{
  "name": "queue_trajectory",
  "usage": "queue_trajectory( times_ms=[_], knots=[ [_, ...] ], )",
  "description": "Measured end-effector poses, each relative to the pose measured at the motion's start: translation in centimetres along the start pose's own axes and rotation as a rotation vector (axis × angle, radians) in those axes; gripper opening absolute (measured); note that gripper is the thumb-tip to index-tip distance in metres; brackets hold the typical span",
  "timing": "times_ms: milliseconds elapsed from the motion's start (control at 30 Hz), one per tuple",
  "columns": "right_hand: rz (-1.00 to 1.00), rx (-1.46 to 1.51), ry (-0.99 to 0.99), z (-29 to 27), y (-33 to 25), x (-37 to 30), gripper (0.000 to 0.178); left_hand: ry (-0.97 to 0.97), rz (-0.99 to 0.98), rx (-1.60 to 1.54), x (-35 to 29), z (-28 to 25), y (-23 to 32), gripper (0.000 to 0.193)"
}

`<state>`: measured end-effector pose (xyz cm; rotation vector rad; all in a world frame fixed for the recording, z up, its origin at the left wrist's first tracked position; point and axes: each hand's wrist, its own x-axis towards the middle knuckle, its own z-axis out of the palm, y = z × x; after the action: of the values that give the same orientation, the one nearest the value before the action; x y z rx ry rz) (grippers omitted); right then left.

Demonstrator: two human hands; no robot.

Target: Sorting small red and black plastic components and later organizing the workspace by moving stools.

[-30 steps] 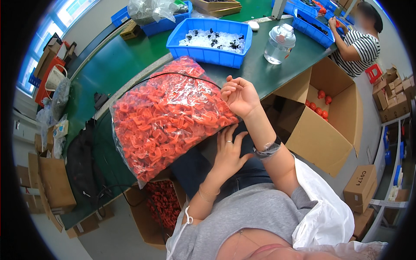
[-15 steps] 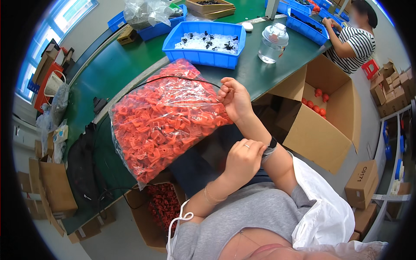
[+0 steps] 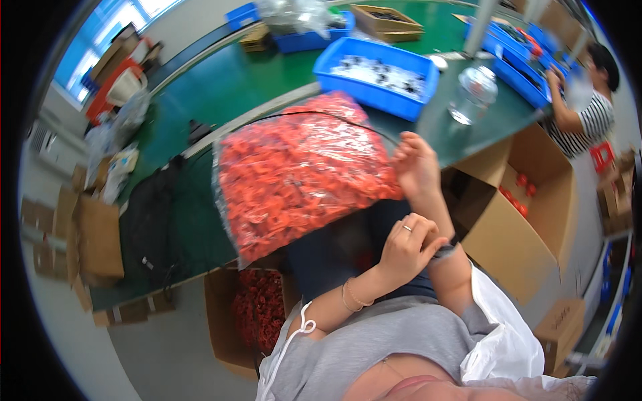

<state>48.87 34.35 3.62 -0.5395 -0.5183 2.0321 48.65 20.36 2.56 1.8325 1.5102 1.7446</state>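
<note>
A clear plastic bag (image 3: 301, 180) packed with small red-orange plastic parts lies at the table's near edge, overhanging it. A thin black cord (image 3: 304, 112) crosses its top and runs toward my right hand. My right hand (image 3: 416, 164) is raised beside the bag's right edge, its fingers loosely curled, with nothing visible in them. Around my right wrist is a dark wristband (image 3: 447, 247). My left hand (image 3: 409, 248), wearing a ring, reaches across to it with fingers closed at the band. The fingertips' exact hold is partly hidden.
Behind the bag, a blue bin (image 3: 374, 77) holds white and black small parts. A clear lidded jar (image 3: 473, 97) stands to its right. Cardboard boxes (image 3: 535, 200) with red pieces sit right and below the table. A person in stripes (image 3: 588, 120) works at the far right.
The whole scene has shifted rightward in the view, with some blur. Relative to the bag and to each other, my hands stay about where they were.
</note>
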Motion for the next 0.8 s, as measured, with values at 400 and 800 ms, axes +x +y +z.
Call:
queue_trajectory(
  times_ms=[400,800],
  knots=[
    [-0.850,-1.308,-0.276,-1.4,-2.3,-2.4,0.008,0.545,-0.273,0.683,5.8,-26.6,-3.2,0.025],
    [-0.765,-1.295,-0.204,-4.5,-0.1,0.7,0.007,0.464,-0.566,1.207,7.0,-36.6,-16.5,0.034]
  ],
)
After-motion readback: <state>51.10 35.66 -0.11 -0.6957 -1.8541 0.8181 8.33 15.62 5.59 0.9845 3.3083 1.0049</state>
